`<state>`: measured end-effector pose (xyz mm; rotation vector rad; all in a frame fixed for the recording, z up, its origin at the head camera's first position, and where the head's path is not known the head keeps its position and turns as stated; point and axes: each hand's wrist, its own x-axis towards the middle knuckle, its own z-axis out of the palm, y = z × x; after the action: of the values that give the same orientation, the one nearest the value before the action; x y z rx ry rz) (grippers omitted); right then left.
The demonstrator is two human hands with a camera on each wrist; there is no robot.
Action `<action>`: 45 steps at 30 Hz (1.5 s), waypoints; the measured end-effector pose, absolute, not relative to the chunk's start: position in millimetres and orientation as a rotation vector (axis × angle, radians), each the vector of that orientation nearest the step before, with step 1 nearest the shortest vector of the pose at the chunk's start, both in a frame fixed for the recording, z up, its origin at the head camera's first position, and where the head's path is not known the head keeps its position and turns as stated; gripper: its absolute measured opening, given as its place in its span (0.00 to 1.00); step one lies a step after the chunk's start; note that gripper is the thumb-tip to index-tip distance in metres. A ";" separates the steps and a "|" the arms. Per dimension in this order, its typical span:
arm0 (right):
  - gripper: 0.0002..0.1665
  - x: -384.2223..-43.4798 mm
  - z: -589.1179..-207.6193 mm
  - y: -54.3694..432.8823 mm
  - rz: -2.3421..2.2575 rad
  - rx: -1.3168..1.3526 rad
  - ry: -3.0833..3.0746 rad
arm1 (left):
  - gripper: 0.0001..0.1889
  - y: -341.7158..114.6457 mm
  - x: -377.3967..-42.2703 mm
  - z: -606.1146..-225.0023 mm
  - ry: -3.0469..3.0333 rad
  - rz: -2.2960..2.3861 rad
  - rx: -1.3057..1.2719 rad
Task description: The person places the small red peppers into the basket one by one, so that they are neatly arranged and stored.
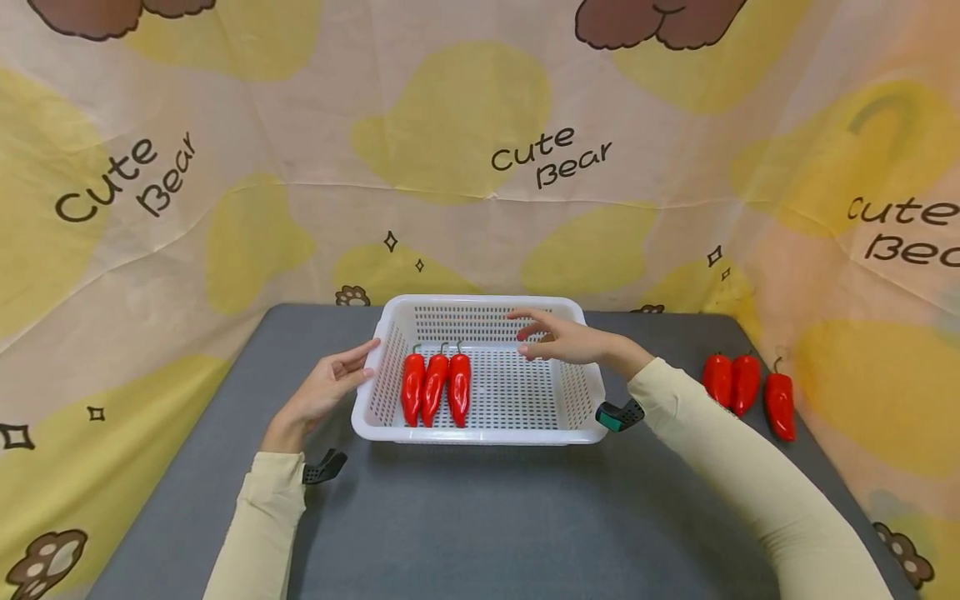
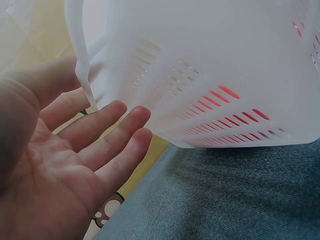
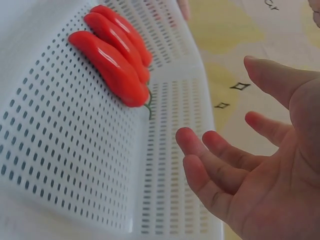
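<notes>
Three red peppers (image 1: 435,390) lie side by side in the left part of a white basket (image 1: 480,436). The left hand (image 1: 322,392) touches its left rim, fingers loosely extended; the right hand (image 1: 572,340), fingers spread, hovers over its right part. Three other peppers (image 1: 745,385) lie near the gray table (image 1: 480,517)'s right edge.

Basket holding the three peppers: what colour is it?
White; the basket shows best in the head view.

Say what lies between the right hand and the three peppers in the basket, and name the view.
The stretch is bare: in the head view, only the white basket shows between the right hand and the three red peppers.
</notes>
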<state>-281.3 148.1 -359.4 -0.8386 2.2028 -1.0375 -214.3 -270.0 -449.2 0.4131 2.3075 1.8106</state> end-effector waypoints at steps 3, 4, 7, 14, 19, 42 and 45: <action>0.38 -278.1 -355.4 158.0 -1.051 -0.836 2.212 | 0.33 -270.5 -213.8 -449.3 2.306 1.811 0.408; 0.38 -277.2 -354.1 161.3 -1.056 -0.831 2.216 | 0.33 -270.7 -213.7 -449.2 2.307 1.809 0.406; 0.37 -274.4 -350.9 171.4 -1.085 -0.821 2.213 | 0.33 -271.1 -213.7 -449.2 2.307 1.813 0.398; 0.35 -269.2 -348.2 196.7 -1.126 -0.843 2.261 | 0.33 -271.3 -214.9 -450.8 2.296 1.824 0.405; 0.34 -265.8 -348.8 214.9 -1.169 -0.841 2.273 | 0.33 -270.9 -214.7 -450.4 2.308 1.808 0.392; 0.31 -254.2 -359.6 290.3 -1.207 -0.700 2.401 | 0.33 -272.0 -214.3 -450.2 2.285 1.813 0.380; 0.31 -253.6 -361.6 300.6 -1.215 -0.661 2.416 | 0.33 -271.5 -214.4 -449.9 2.279 1.820 0.394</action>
<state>-253.6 300.6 -361.6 -0.6612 2.4164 -1.2153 -214.4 -271.5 -449.9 0.3942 2.2792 1.8200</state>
